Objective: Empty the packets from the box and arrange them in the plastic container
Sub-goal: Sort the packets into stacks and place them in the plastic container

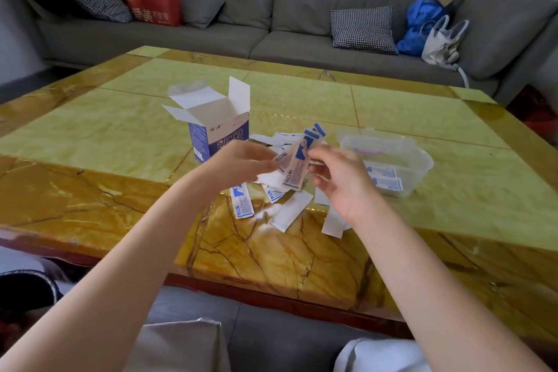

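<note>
Marbled yellow-and-amber stone makes up the tabletop [90, 205], its near edge trimmed in red-brown. Two bare forearms reach over that edge from below. Loose packets [243, 202] lie scattered on the stone under and just beyond the hands, some white side up, some showing blue print. Above them the left hand [241, 164] and right hand [341, 172] meet over a small held bunch of packets [297, 164], which stands tilted, its blue ends fanning up and to the right. The left fingers [268, 164] curl against the lower left side of the bunch, and the right fingers [315, 154] pinch its right edge; motion blur hides exactly how each fingertip sits.

Just right of the right hand sits the clear plastic container [422, 166], open, with a few packets lying flat inside it. Left of the hands, touching distance behind the scatter, the blue-and-white box [217, 136] stands upright with its top flaps open.

Beyond the table a grey sofa [302, 9] carries a checked cushion [363, 29], a red bag [154, 0], a blue bag [419, 24] and a white bag [442, 39].
</note>
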Demonstrator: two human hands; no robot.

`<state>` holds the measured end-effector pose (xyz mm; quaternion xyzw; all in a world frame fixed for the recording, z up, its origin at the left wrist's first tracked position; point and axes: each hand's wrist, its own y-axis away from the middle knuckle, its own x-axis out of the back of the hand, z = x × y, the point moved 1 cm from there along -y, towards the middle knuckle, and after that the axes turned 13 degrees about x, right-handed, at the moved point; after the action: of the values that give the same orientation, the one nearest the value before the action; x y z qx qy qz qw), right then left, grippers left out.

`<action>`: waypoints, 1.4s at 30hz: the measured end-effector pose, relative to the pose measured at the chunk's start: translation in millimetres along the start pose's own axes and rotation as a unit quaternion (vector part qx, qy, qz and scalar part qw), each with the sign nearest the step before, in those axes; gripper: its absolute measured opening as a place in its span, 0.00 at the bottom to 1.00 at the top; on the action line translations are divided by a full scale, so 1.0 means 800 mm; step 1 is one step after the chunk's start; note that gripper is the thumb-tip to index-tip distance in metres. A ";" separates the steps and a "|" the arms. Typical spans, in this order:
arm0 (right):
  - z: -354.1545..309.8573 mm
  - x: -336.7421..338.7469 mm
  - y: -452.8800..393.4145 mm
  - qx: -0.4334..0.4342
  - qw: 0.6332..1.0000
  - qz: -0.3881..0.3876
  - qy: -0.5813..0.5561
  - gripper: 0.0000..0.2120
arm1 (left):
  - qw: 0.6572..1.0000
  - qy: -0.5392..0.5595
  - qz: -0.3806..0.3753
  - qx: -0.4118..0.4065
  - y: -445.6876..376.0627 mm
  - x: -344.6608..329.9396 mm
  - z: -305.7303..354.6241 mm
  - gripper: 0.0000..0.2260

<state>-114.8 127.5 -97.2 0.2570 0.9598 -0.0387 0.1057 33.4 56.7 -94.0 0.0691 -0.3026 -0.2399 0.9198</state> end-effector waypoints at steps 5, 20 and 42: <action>-0.009 -0.001 -0.003 0.205 0.909 -0.058 0.358 0.07 | 0.932 -0.352 0.076 0.041 -0.009 0.018 -0.041 0.25; 0.014 -0.008 -0.001 0.077 0.942 -0.204 0.256 0.05 | 0.999 0.031 0.023 0.012 -0.003 0.016 -0.011 0.04; -0.007 0.138 0.008 0.180 0.725 -0.166 0.643 0.05 | 0.878 -0.434 0.041 -0.197 0.027 -0.159 0.055 0.23</action>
<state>-206.3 187.2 -116.5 0.0707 0.7999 -0.0528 -0.5935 -72.9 138.1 -118.9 -0.2369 -0.6205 -0.2621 0.7001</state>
